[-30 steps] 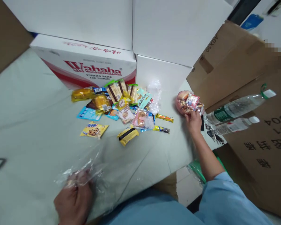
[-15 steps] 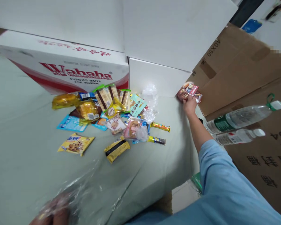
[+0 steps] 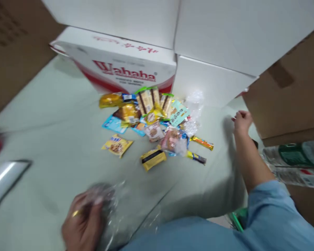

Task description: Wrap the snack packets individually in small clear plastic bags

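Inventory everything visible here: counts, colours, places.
Wrapped snack packets: many, mixed colours, centre
Crumpled plastic film: one, clear, beside packets
Rectangular printed carton: one, white and red, behind packets
Plain boxes: several, white, back
Cardboard panels: several, brown, sides
Plastic bottles: two, clear, right edge
Tablecloth: one, pale green, below
Blurred objects: two, silvery and red, left edge
Partly hidden item: one, green, lower right
Left hand: one, lower left, gripping thin clear plastic
Right hand: one, right, blue sleeve

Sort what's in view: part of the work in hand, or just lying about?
Likely part of the work:
- clear plastic bag, held in the left hand
- snack packets on the table, apart from the right hand

Apparently just lying about:
- Wahaha box
- white boxes
- two bottles
- brown carton at right
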